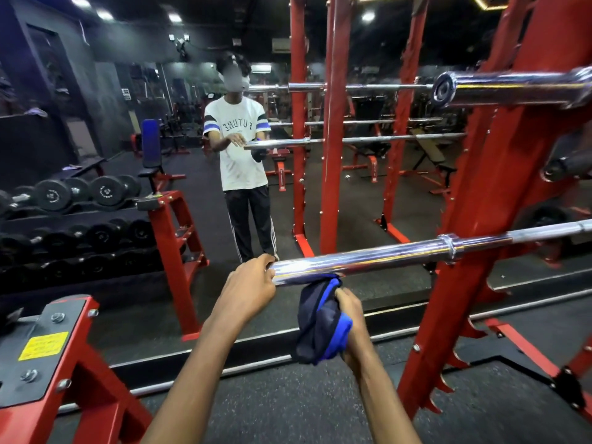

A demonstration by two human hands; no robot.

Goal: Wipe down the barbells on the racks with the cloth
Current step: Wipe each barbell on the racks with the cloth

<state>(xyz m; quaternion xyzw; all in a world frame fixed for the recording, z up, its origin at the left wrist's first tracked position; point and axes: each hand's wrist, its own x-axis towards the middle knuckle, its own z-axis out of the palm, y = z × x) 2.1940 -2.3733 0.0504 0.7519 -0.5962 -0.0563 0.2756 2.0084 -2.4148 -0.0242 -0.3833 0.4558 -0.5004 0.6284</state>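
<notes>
A chrome barbell [378, 256] lies across the red rack [480, 251] at waist height, its sleeve end pointing left toward me. My left hand [248, 288] grips that sleeve end, fingers curled over the tip. Just under the sleeve, my right hand [350, 318] grips a bunched dark navy and blue cloth [320, 322]; the cloth's top edge touches the underside of the bar. A second chrome barbell [512, 86] rests higher on the same rack at the upper right.
A wall mirror straight ahead reflects me, the rack and the bars. A red dumbbell rack [173, 232] with several black dumbbells stands at the left. A red frame with a yellow label [43, 346] sits at the lower left. Dark rubber floor [288, 405] lies below.
</notes>
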